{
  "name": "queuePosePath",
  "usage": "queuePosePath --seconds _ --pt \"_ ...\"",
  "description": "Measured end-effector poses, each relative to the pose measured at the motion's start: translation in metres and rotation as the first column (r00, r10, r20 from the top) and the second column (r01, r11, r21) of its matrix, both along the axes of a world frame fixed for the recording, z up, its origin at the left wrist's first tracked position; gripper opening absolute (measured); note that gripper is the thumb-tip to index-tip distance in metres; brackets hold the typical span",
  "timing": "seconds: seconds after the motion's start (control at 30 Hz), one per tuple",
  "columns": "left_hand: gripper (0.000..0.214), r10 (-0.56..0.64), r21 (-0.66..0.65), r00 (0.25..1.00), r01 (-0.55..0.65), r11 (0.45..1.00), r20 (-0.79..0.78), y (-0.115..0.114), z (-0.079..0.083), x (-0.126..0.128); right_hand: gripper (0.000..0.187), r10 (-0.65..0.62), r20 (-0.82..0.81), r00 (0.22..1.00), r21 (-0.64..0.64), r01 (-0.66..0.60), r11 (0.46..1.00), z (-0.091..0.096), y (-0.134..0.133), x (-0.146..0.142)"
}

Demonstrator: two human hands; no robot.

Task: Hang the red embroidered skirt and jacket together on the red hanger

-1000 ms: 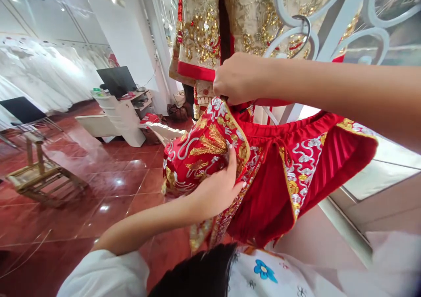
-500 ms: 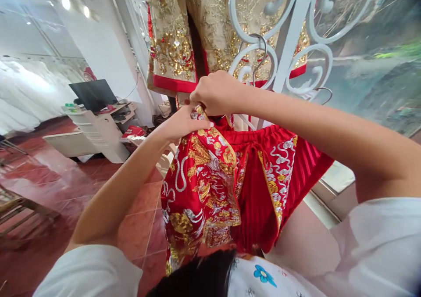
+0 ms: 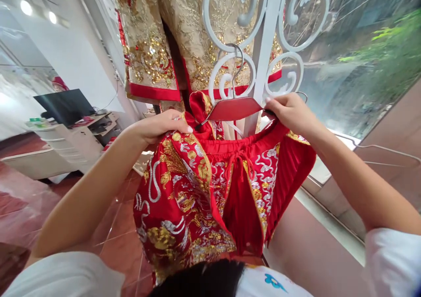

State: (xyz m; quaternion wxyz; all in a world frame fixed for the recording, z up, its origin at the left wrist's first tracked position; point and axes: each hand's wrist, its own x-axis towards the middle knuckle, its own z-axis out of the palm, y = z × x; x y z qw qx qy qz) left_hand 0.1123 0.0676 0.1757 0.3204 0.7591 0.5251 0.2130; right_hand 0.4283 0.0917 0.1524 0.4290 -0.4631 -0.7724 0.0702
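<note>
A red clothes hanger (image 3: 235, 109) with a metal hook hangs on the white scrolled metal frame (image 3: 259, 47). Below it is a red pleated skirt (image 3: 241, 145) with a drawstring waist and gold and silver embroidery. Draped over the hanger's left side is a red embroidered jacket (image 3: 174, 191). My left hand (image 3: 164, 126) is closed on the jacket's shoulder, its thumb on top of the cloth. At the hanger's right end my right hand (image 3: 289, 110) pinches the skirt's waistband between thumb and fingers.
Behind the frame hangs a gold sequinned garment (image 3: 204, 38) with red hems. A desk with a monitor (image 3: 66, 107) stands at the left on red floor tiles (image 3: 121, 227). Wire hangers (image 3: 378, 148) lie by the window at the right.
My right hand has moved from the jacket's left shoulder, beside my left hand, across to the skirt's waistband at the right. The red hanger bar now shows, and the view has shifted right.
</note>
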Motion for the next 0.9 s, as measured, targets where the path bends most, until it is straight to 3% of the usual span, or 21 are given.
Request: queuePosePath --seconds 0.1,0.2,0.27,0.33,0.47,0.6,0.77,0.9 --pt "0.030 -0.104 -0.045 0.989 0.099 0.994 -0.105 0.006 0.010 0.006 0.040 0.125 -0.016 0.992 -0.227 -0.125 0.966 0.009 0.006 -0.007" --pt "0.036 -0.160 -0.028 0.975 0.158 0.987 -0.153 0.012 0.018 0.013 0.032 0.315 -0.091 0.945 -0.486 -0.319 0.814 0.021 0.010 -0.010" --pt "0.042 -0.163 0.028 0.964 0.173 0.985 -0.210 0.018 0.020 0.015 0.021 0.327 -0.167 0.930 -0.576 -0.362 0.733 0.026 0.013 -0.012" --pt "0.046 -0.157 0.074 0.947 0.184 0.980 -0.281 0.025 0.020 0.017 0.012 0.261 -0.219 0.940 -0.604 -0.341 0.720 0.030 0.014 -0.016" --pt "0.058 -0.161 0.089 0.942 0.195 0.977 -0.296 0.044 0.015 0.021 0.019 0.242 -0.273 0.931 -0.594 -0.361 0.719 0.032 0.009 -0.032" --pt "0.065 -0.236 -0.026 0.942 0.237 0.971 -0.238 0.051 0.013 0.025 0.025 0.301 -0.242 0.922 -0.632 -0.385 0.672 0.030 0.004 -0.048" --pt "0.053 -0.375 -0.247 0.898 0.319 0.915 -0.228 0.041 0.022 0.028 0.025 0.300 -0.230 0.926 -0.576 -0.378 0.725 0.022 0.011 -0.056" --pt "0.057 -0.374 -0.303 0.903 0.303 0.903 -0.210 0.035 0.027 0.031 0.031 0.449 -0.158 0.879 -0.663 -0.432 0.612 0.017 0.014 -0.058"
